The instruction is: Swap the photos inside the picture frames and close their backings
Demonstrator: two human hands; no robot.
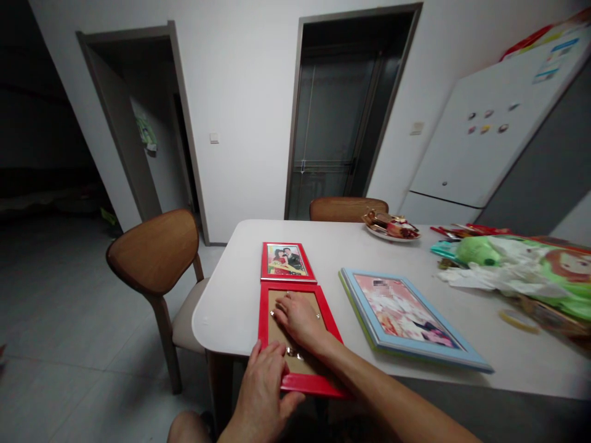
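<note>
A red picture frame point(314, 384) lies face down at the table's near edge, its brown backing board point(302, 363) upward with small metal clips round it. My left hand point(265, 381) is closed on the frame's near left corner, fingers over the left side and thumb by the near side. My right hand point(298, 317) rests on the backing board with bent fingers pressed together beside a clip; what is under the fingertips is hidden. Touching the far side of this frame is a second red frame point(289, 280) with a photo of two people, face up.
To the right, light blue and green picture frames point(383, 351) lie stacked on the white table point(226, 289). Farther right are a green bag point(563, 264), white tissue point(503, 264) and a tape roll point(519, 321). A plate of packets point(392, 237) sits at the back. Wooden chairs point(159, 252) stand around.
</note>
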